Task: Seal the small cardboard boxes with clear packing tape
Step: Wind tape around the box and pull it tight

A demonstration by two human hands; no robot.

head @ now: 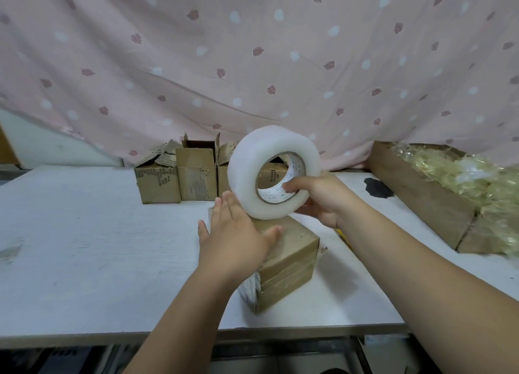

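Small cardboard box near-centre on table, corner toward viewer, top flaps down. L hand flat on box top, fingers straight, gripping nothing. Tape roll upright at box's far top edge, contact unclear. R hand grips it, fingers curled thru core. Far centre: row of open boxes, well apart. Right: long cardboard tray w/ crumpled clear plastic. Pink leaf-print cloth behind.

Soft, even light, fairly bright, no hard shadows. The tape roll reads near blown-out white. Dim shadow under my left hand on the box. Wide-angle bends the table edge and curtain. Right-edge plastic scraps blurred. Dark below the table.
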